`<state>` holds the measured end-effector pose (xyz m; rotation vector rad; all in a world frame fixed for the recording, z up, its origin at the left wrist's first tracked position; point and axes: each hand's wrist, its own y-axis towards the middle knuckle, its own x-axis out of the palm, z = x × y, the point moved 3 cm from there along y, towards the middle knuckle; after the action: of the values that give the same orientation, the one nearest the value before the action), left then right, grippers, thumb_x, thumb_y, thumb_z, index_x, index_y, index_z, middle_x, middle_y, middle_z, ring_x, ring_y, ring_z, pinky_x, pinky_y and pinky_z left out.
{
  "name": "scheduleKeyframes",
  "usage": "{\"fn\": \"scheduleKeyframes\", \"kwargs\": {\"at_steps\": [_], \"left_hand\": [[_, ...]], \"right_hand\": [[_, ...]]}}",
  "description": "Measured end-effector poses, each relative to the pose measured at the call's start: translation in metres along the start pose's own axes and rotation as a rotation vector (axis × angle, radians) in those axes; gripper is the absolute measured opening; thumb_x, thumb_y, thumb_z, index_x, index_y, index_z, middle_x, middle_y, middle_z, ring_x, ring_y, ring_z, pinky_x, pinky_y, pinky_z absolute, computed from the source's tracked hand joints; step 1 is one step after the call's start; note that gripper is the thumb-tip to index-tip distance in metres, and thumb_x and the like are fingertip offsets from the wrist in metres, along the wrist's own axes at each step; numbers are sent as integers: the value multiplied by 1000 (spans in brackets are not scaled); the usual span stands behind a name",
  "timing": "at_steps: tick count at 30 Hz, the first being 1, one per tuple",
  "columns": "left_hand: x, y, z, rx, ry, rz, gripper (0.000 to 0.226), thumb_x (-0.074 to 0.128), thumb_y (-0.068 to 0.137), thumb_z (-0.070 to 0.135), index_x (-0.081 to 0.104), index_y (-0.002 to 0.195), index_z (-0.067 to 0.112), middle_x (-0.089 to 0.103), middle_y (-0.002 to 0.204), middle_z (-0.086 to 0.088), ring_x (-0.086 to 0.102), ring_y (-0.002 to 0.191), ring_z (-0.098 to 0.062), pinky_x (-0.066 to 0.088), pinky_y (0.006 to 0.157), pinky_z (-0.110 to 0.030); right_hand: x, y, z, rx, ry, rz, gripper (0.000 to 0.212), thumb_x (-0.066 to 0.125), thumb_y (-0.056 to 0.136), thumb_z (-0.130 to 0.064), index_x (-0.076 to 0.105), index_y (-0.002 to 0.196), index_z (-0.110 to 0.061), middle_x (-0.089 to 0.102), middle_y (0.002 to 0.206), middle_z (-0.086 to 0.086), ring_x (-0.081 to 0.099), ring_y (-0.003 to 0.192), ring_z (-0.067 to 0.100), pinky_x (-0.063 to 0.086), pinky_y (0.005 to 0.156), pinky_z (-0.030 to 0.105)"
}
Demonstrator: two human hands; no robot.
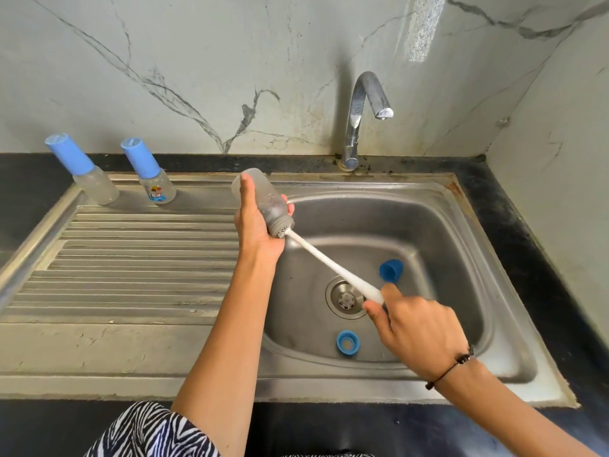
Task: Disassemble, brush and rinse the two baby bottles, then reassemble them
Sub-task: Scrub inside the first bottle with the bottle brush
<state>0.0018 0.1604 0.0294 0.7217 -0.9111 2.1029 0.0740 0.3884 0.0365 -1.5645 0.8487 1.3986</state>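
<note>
We tilt the bottle (260,202) mouth toward five o'clock over the sink (438,206) — left hand (255,225) grip wrapping it, right hand (417,328) grip clasping the brush (333,263) handle — so drips fall in.

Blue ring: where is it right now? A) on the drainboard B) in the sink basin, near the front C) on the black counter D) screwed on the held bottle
B: the blue ring lies loose on the floor of the sink, on the near side of the drain, while the bottle in the left hand has a bare neck.
</note>
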Motion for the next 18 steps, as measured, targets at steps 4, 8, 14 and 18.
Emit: {"fn": "scheduleKeyframes", "kwargs": {"at_steps": [4,8,14,18], "left_hand": [[4,4,0,13,-45,-54,37,61,87,38,51,106,7,53,83,-8,56,63,-16,50,50,-24],[10,1,1,29,-96,-258,31,49,93,38,52,99,8,57,82,-6,57,63,-14,49,56,-24],[5,5,-7,-35,12,-145,46,50,91,51,52,99,6,56,74,-6,57,57,-16,49,51,-25],[3,0,-4,-49,-54,-183,43,41,95,50,56,93,11,58,74,-6,56,67,-20,47,68,-32]], "right_hand": [[12,-11,-9,149,1022,-412,44,40,94,-51,35,66,-17,34,50,-3,28,38,12,30,37,25],[9,-22,-11,283,1537,-900,47,40,92,-57,41,64,-19,25,49,1,14,32,8,16,33,11],[3,7,7,97,657,-275,45,36,95,-52,35,63,-19,39,55,-6,41,48,12,33,44,24],[3,17,14,96,438,-165,45,30,94,-56,31,63,-23,43,64,-5,48,67,21,42,63,34]]}}
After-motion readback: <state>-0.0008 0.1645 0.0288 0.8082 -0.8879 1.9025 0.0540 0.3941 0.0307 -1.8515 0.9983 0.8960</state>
